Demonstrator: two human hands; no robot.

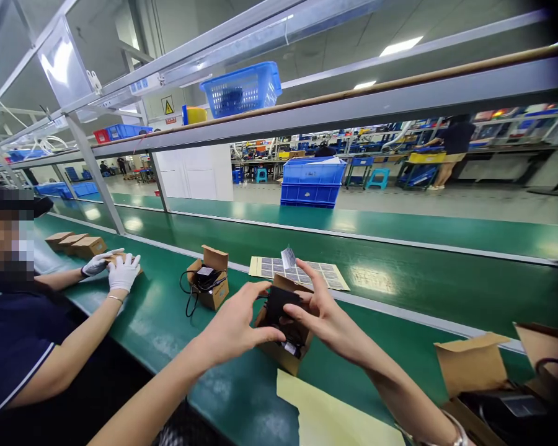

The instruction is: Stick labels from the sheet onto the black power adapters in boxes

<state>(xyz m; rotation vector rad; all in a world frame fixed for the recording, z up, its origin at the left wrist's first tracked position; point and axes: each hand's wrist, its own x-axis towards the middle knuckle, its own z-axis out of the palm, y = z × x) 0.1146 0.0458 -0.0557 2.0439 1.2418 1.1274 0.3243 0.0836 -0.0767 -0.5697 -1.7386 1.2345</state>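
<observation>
An opened cardboard box stands on the green bench, with a black adapter tilted up at its top and cables inside. My right hand grips the adapter between thumb and fingers, while a small silvery label sticks to its raised index fingertip. At the box's left side, my left hand is spread, thumb and fingers apart, close to the adapter; any contact is unclear. Behind the box lies a sheet of printed labels. Yellowish backing paper lies in front.
Left of my hands stands an open box with a cable hanging out. Further left, a co-worker's gloved hands hold a box near closed boxes. More open boxes sit at right. Behind are a metal rail and blue crates.
</observation>
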